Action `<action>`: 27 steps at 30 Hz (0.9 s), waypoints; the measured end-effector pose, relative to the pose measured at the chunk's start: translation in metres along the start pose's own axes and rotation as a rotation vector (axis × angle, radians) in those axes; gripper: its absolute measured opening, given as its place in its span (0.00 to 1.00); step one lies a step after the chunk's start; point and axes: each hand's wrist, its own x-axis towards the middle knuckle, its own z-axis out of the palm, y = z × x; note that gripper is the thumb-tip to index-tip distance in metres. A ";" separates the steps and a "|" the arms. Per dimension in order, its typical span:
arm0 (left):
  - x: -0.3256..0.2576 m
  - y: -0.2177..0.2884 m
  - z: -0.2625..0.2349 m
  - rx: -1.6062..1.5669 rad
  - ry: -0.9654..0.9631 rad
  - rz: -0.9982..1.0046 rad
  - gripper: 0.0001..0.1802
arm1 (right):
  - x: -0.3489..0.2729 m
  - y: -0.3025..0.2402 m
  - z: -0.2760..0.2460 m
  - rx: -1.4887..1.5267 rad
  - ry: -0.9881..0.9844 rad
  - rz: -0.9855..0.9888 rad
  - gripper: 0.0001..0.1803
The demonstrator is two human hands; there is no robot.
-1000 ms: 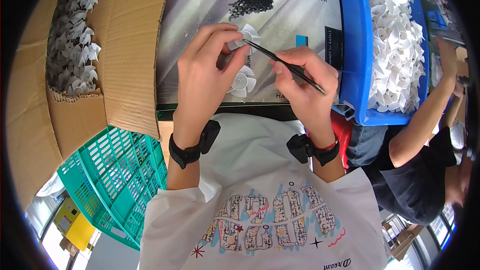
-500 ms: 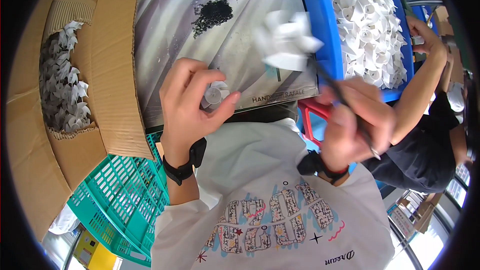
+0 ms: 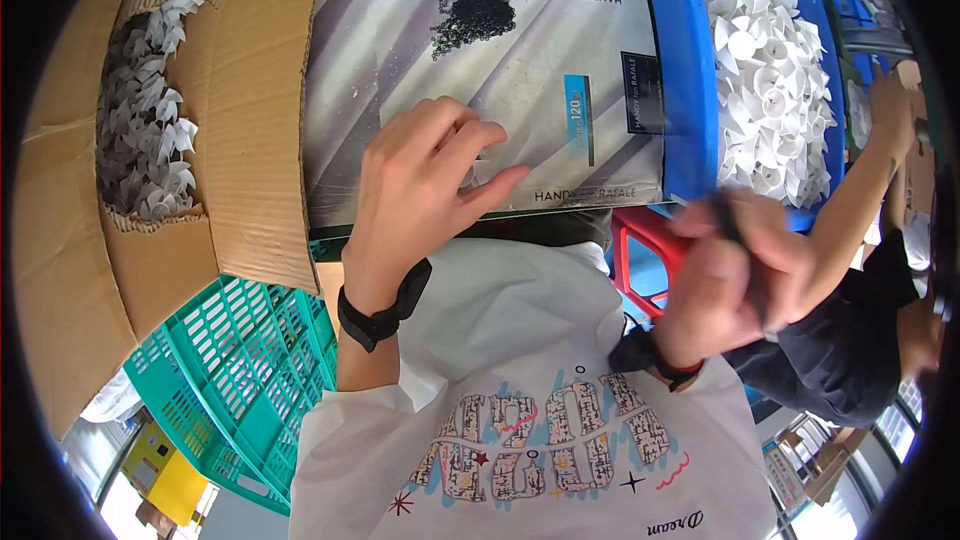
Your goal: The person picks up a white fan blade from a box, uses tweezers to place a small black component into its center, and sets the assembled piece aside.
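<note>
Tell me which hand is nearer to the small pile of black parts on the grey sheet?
Left. The left hand rests on the grey sheet just below the pile of black parts. The right hand is off the sheet, lower right, much farther away.

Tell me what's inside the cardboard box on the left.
The cardboard box holds a pile of small white folded pieces. Its flaps cover the rest, so the bottom and how deep the pile goes stay hidden.

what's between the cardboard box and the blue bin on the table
In the head view, a grey printed sheet lies between the cardboard box and the blue bin, with a black pile on it and the left hand over it.
</note>
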 end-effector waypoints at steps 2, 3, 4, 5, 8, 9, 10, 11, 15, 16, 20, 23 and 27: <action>-0.002 -0.004 0.002 0.012 -0.001 0.001 0.17 | -0.004 0.011 0.036 0.104 -0.135 0.101 0.11; -0.004 -0.003 -0.002 0.020 0.003 0.004 0.18 | -0.002 0.019 0.050 0.127 -0.198 0.137 0.11; -0.004 -0.002 -0.002 0.021 0.001 0.005 0.18 | -0.002 0.026 0.060 0.166 -0.218 0.280 0.10; -0.003 -0.001 -0.001 0.016 0.007 -0.010 0.20 | -0.002 0.033 0.068 0.205 -0.237 0.424 0.09; -0.013 0.003 -0.002 0.025 0.052 -0.082 0.24 | 0.000 0.055 0.089 0.210 -0.244 0.583 0.07; -0.018 0.005 -0.002 0.031 0.081 -0.128 0.26 | 0.000 0.059 0.092 0.210 -0.249 0.582 0.07; -0.022 0.007 -0.001 0.032 0.085 -0.132 0.26 | 0.000 0.062 0.094 0.196 -0.260 0.567 0.07; -0.027 0.008 0.000 0.050 0.124 -0.158 0.26 | 0.000 0.063 0.096 0.182 -0.270 0.552 0.07; -0.027 0.005 0.002 0.074 0.186 -0.162 0.27 | 0.002 0.064 0.100 0.234 -0.274 0.595 0.07; -0.027 0.004 0.002 0.073 0.187 -0.167 0.27 | 0.003 0.063 0.101 0.233 -0.269 0.589 0.07; -0.026 0.005 0.000 0.059 0.178 -0.140 0.28 | 0.004 0.064 0.102 0.216 -0.259 0.609 0.07; -0.026 0.007 -0.003 0.041 0.162 -0.152 0.30 | 0.005 0.063 0.102 0.206 -0.268 0.602 0.07; -0.026 0.008 -0.005 0.030 0.134 -0.154 0.33 | 0.003 0.064 0.102 0.222 -0.263 0.604 0.07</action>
